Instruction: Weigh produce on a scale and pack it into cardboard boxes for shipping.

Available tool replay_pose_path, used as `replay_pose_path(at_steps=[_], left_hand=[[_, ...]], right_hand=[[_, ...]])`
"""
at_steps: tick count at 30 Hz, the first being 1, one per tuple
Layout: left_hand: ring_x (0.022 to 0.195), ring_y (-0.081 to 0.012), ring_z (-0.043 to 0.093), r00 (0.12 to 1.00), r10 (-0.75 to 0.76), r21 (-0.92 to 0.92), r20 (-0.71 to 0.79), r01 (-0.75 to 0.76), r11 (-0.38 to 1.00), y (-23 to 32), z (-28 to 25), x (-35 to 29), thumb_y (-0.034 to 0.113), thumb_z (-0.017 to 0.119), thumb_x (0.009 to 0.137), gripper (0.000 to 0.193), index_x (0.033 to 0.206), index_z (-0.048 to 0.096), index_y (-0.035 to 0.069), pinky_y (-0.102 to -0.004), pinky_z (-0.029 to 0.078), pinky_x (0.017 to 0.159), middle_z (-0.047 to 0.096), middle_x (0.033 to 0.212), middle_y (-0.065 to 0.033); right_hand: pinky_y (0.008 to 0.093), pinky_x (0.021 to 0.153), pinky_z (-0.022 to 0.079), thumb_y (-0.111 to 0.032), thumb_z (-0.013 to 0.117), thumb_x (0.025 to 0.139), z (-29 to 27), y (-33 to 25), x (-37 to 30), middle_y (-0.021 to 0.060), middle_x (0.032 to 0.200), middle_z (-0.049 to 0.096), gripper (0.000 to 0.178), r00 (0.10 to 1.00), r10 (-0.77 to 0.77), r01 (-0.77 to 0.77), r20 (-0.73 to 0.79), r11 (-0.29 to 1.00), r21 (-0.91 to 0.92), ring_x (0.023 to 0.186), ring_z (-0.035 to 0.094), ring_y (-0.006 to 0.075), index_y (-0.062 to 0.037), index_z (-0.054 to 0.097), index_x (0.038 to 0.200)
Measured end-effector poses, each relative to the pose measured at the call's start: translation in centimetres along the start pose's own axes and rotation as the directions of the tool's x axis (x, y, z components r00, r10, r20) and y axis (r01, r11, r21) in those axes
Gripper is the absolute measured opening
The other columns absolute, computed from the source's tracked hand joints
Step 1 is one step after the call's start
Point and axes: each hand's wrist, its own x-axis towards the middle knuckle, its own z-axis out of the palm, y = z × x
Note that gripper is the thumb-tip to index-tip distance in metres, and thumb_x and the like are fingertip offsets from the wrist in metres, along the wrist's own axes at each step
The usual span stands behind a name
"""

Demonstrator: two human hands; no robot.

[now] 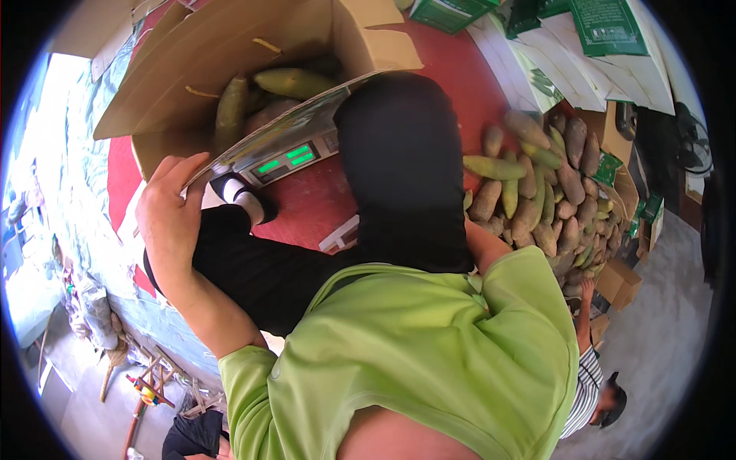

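In front of me stands an open cardboard box (307, 21) with long green and brown cucumber-like vegetables (232, 107) inside. My left hand (170, 201) pinches the near left corner of the box flap (280, 121), fingers curled over its edge. Just under that flap, a scale with a lit green display (287, 159) shows. My right forearm (487, 244) passes behind my raised black-trousered knee, which hides my right hand. Past that knee lies a large heap of similar green and brown vegetables (529, 192).
A red mat (307, 201) spreads beneath the box. White and green cartons (537, 61) stand at the far right. Small cardboard boxes (618, 284) border the heap. Another person in a striped shirt (585, 383) reaches toward it. A broom (115, 360) lies at the lower left.
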Motion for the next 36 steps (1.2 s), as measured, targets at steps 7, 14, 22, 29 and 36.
replay_pose_path(at_steps=[7, 14, 22, 29, 36], left_hand=[[0.079, -0.0283, 0.063, 1.0, -0.025, 0.014, 0.012, 0.025, 1.0, 0.1, -0.3, -0.5, 0.003, 0.065, 0.078, 0.022, 0.1, 0.07, 0.007, -0.0337, 0.048, 0.069, 0.064, 0.086, -0.0088], [0.078, -0.0311, 0.062, 0.999, 0.042, 0.012, -0.023, -0.042, 0.999, -0.5, -0.1, -0.7, 0.006, 0.064, 0.08, 0.019, 0.098, 0.07, 0.008, -0.0369, 0.047, 0.068, 0.062, 0.083, -0.0093], [0.079, -0.0312, 0.062, 0.999, 0.038, 0.033, -0.027, -0.037, 0.999, -0.8, -0.2, -0.8, 0.01, 0.063, 0.081, 0.018, 0.097, 0.07, 0.009, -0.0393, 0.047, 0.068, 0.061, 0.083, -0.0089], [0.079, -0.0304, 0.062, 0.997, 0.059, 0.023, -0.044, -0.058, 0.998, -1.1, 0.1, -0.9, 0.009, 0.064, 0.079, 0.017, 0.095, 0.071, 0.009, -0.0403, 0.048, 0.068, 0.061, 0.083, -0.008], [0.082, -0.0306, 0.062, 0.998, 0.036, 0.041, -0.041, -0.035, 0.999, -1.3, -0.2, -1.7, 0.008, 0.063, 0.079, 0.018, 0.095, 0.071, 0.01, -0.0409, 0.048, 0.07, 0.061, 0.084, -0.0082]], right_hand=[[0.0519, 0.083, 0.045, -0.032, 0.047, 0.09, -1.9, 1.5, -1.0, 0.0123, 0.117, 0.06, 0.037, 0.999, 0.025, -0.025, -0.025, 1.0, 0.005, 0.109, 0.058, 0.0304, -0.0137, 0.056, 0.121], [0.0505, 0.082, 0.046, -0.031, 0.048, 0.089, -4.0, 3.2, -2.4, 0.0121, 0.115, 0.061, 0.035, 0.996, 0.074, -0.074, -0.043, 0.997, 0.008, 0.106, 0.059, 0.0302, -0.0139, 0.058, 0.118], [0.049, 0.08, 0.047, -0.029, 0.049, 0.089, -5.6, 5.9, -3.7, 0.0118, 0.112, 0.062, 0.033, 0.994, 0.108, -0.109, -0.026, 0.994, -0.026, 0.103, 0.06, 0.0301, -0.0141, 0.06, 0.116], [0.0476, 0.078, 0.048, -0.028, 0.05, 0.088, -8.7, 8.4, -4.0, 0.0116, 0.11, 0.063, 0.031, 0.983, 0.176, -0.177, -0.043, 0.984, -0.018, 0.1, 0.061, 0.0299, -0.0142, 0.062, 0.113], [0.0433, 0.066, 0.051, -0.026, 0.054, 0.084, -19.3, 8.2, -7.3, 0.0083, 0.088, 0.069, 0.026, 0.861, 0.505, -0.073, 0.058, 0.01, 0.997, 0.07, 0.065, 0.028, -0.0078, 0.068, 0.095]])
